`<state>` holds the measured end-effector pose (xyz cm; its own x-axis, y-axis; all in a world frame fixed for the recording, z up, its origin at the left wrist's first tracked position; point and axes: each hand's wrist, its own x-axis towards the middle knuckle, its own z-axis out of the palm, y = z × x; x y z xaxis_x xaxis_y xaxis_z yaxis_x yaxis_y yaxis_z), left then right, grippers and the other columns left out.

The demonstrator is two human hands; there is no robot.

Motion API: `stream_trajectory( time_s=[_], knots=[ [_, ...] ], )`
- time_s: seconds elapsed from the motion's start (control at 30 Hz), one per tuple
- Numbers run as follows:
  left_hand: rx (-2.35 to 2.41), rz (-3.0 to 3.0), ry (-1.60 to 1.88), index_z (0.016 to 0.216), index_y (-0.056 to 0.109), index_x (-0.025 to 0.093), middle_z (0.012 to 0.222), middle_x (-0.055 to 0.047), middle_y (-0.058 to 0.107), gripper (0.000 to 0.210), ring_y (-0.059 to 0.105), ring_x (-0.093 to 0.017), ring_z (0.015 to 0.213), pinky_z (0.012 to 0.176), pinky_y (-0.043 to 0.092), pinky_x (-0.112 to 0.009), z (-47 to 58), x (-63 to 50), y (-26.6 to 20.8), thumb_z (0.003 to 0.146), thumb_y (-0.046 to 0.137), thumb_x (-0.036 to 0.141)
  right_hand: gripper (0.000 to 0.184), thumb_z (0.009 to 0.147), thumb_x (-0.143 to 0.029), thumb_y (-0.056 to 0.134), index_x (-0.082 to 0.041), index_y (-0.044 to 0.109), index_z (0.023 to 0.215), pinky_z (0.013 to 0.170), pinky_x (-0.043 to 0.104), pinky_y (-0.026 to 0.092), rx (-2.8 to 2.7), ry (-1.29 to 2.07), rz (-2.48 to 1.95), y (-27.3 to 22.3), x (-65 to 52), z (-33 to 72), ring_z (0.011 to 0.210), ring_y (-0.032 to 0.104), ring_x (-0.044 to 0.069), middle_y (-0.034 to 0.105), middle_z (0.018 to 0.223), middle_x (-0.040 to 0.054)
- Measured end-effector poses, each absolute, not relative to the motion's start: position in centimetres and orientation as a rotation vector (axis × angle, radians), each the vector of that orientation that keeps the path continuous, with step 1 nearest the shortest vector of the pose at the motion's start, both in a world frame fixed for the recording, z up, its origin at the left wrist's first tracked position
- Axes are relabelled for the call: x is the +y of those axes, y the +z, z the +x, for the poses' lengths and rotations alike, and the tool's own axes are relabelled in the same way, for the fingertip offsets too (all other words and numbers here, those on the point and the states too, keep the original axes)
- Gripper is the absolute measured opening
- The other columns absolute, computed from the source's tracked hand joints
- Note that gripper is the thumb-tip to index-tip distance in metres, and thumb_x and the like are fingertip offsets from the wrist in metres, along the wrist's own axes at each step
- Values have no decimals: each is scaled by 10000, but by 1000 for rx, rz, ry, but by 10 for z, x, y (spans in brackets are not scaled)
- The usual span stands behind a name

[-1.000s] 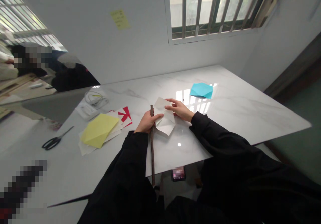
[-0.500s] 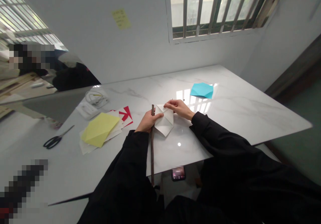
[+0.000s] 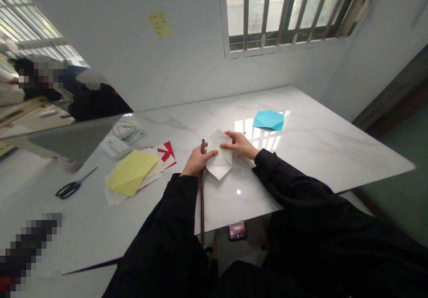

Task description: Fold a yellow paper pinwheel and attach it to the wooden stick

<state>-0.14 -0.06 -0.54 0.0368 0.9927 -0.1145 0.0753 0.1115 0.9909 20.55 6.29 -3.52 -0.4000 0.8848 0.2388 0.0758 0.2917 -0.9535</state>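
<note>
A creased sheet of white paper (image 3: 220, 165) is held between my two hands above the marbled tabletop, pointed at its top and bottom. My left hand (image 3: 198, 158) grips its left edge, thumb laid across the front. My right hand (image 3: 241, 145) pinches the upper right edge, with the thumb in front and the other fingers partly behind the sheet. Alongside my left hand runs a thin brown stick (image 3: 202, 204), its top showing above the fingers; whether the hand grips it too, I cannot tell.
A folded blue paper (image 3: 268, 120) lies at the back right. On the left are yellow paper (image 3: 133, 173) over white sheets, red cut paper (image 3: 167, 152), black scissors (image 3: 75, 185) and a white cable (image 3: 127, 132). A person (image 3: 96, 95) is beyond the partition.
The white paper's top flap, folded down before, now stands up as a point. My right thumb has shifted slightly lower on the sheet, and my left hand has stayed put.
</note>
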Motion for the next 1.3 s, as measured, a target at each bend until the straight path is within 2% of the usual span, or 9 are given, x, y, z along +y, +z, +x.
stream_trajectory(
  time_s=[0.17, 0.33, 0.47, 0.57, 0.7, 0.83, 1.0, 1.1, 1.3],
  knots=[
    [1306, 1244, 1094, 1182, 720, 118, 999, -117, 814, 737, 760, -252, 819, 748, 624, -346, 1, 1, -10, 585, 1001, 445, 562, 817, -300, 897, -183, 714, 1336, 864, 351, 640, -1642, 1272, -879, -42, 66, 204, 938, 762, 222, 810, 1111, 68],
    [1639, 1421, 1129, 1208, 729, 151, 1019, -106, 776, 598, 713, -232, 813, 803, 588, -366, -15, 8, -11, 768, 875, 528, 555, 832, -356, 914, -201, 718, 1328, 795, 312, 616, -1624, 1170, -1019, -43, 69, 209, 831, 726, 189, 784, 954, 24],
    [1955, 1605, 1102, 1411, 684, 161, 1239, -162, 736, 635, 721, -290, 945, 986, 563, -467, -28, 13, -14, 844, 804, 422, 525, 946, -462, 825, -200, 686, 1379, 705, 295, 587, -1543, 1219, -1082, -43, 70, 212, 684, 653, 160, 719, 809, 2],
    [2045, 1762, 1110, 1535, 617, 160, 1442, -217, 629, 752, 679, -376, 1208, 1140, 499, -525, -28, 13, -19, 818, 794, 304, 541, 967, -442, 793, -194, 645, 1424, 661, 269, 556, -1515, 1274, -1101, -44, 70, 211, 651, 631, 142, 708, 802, -10],
    [2029, 1978, 1180, 1380, 730, 151, 1414, -222, 649, 508, 546, -425, 1420, 1273, 368, -569, -20, 8, -15, 886, 715, 265, 588, 896, -330, 837, -192, 639, 1433, 664, 256, 549, -1478, 1310, -1097, -43, 69, 210, 675, 644, 137, 733, 836, -12],
    [1763, 1967, 1196, 1231, 778, 175, 1241, -171, 760, 348, 691, -357, 1191, 1143, 498, -529, -10, 0, -3, 988, 650, 390, 577, 847, -307, 861, -182, 672, 1377, 734, 292, 598, -1330, 1410, -973, -37, 69, 210, 761, 716, 164, 802, 958, 45],
    [1317, 1516, 1187, 1465, 618, 138, 1156, -161, 802, 807, 781, -298, 983, 843, 622, -394, 1, -3, 6, 839, 823, 605, 608, 781, -374, 926, -176, 698, 1308, 783, 320, 627, -1247, 1411, -853, -32, 66, 208, 815, 747, 189, 815, 974, 55],
    [1187, 1370, 1103, 1489, 569, 134, 1111, -153, 821, 940, 800, -303, 966, 815, 636, -373, 8, -4, 7, 730, 929, 557, 613, 783, -430, 940, -193, 710, 1299, 748, 318, 623, -1299, 1347, -887, -29, 63, 206, 800, 736, 195, 798, 917, 34],
    [1206, 1239, 1155, 1416, 639, 129, 1047, -139, 834, 824, 806, -276, 870, 794, 640, -367, 6, -5, 1, 723, 946, 453, 570, 933, -576, 820, -228, 694, 1367, 717, 274, 595, -1314, 1510, -888, -13, 58, 213, 830, 727, 178, 788, 983, 47]
  ],
)
